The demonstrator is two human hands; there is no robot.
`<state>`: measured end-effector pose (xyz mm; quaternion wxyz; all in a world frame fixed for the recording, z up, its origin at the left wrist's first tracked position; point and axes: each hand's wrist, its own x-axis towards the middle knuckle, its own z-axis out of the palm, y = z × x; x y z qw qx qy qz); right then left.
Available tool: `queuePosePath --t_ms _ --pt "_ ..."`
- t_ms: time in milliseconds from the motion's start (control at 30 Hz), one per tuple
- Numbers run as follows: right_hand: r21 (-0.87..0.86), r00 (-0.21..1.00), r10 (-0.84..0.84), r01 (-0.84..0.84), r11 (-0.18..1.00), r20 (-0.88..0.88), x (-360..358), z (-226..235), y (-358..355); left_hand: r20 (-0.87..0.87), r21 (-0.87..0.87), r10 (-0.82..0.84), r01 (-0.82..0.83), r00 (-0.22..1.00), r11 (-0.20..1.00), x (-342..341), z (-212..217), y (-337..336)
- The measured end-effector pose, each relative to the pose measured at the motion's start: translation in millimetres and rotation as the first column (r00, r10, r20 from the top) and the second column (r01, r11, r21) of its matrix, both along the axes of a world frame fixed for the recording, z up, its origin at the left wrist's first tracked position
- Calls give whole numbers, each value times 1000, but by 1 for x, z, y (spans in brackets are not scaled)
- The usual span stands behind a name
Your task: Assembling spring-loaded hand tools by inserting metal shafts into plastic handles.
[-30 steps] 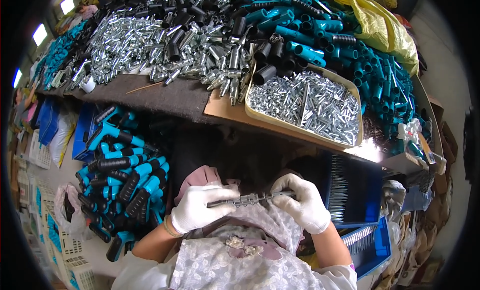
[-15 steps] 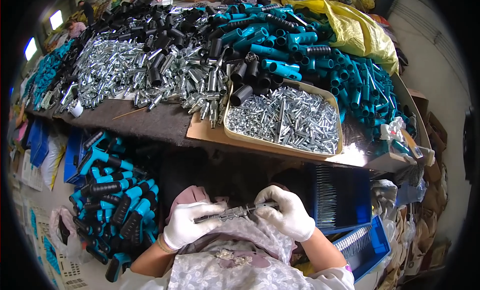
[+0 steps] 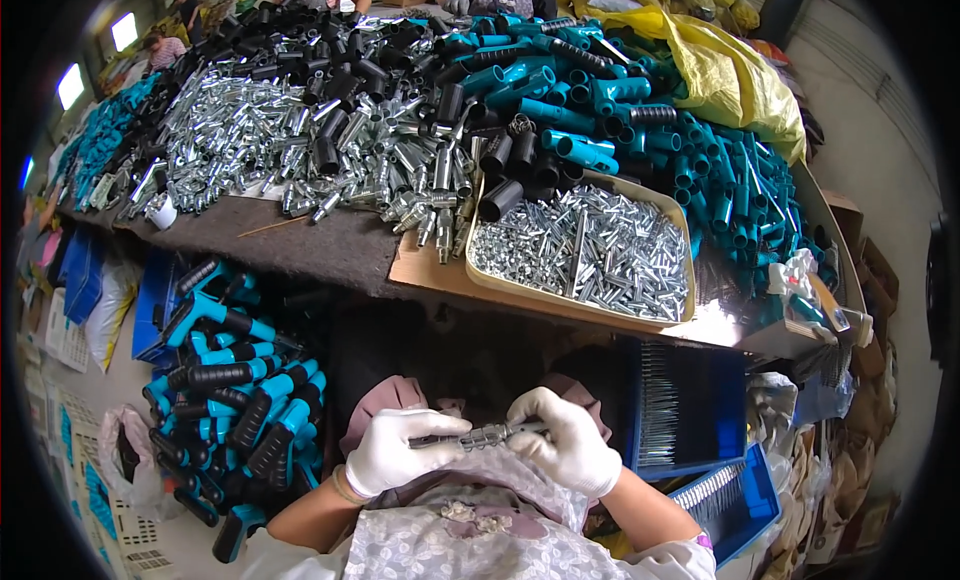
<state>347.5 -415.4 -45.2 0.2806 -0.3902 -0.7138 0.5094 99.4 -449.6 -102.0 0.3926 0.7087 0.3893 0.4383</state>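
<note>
Both hands wear white gloves and meet above my lap. My left hand [image 3: 405, 450] is closed round a silvery metal shaft with a ribbed, coil-like section [image 3: 484, 438]. The shaft lies about level, its left end partly covered by the fingers. From the other side, my right hand [image 3: 570, 445] pinches a slim metal rod [image 3: 528, 429] at the right end of the shaft. Whether the rod sits inside the shaft cannot be made out. A floral apron [image 3: 470, 550] is spread below both hands.
A cream tray [image 3: 580, 305] of small metal pins stands at the bench edge. Behind it lie silvery metal parts [image 3: 240, 130], black sleeves and teal tubes [image 3: 740, 180]. Teal-and-black handles [image 3: 250, 400] are heaped at left. Blue bins [image 3: 690, 460] with metal rods stand at right.
My right hand has come closer to my left, and less of the rod between them shows. My left hand has shifted slightly right with the shaft. The whole view has shifted a little.
</note>
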Motion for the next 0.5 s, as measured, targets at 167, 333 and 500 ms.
queuePosePath --t_ms 167,333,500 --pt "305 994 58 -84 949 93 -5 -5 4 89 -153 -24 38 996 988 -8 -4 0" --pt "289 935 101 -205 935 339 -9 6 20 29 -8 -19 19 999 1000 0 13 8" --pt "444 951 -5 -141 885 310 -3 69 118 313 -172 143 -92 939 981 -2 15 5"
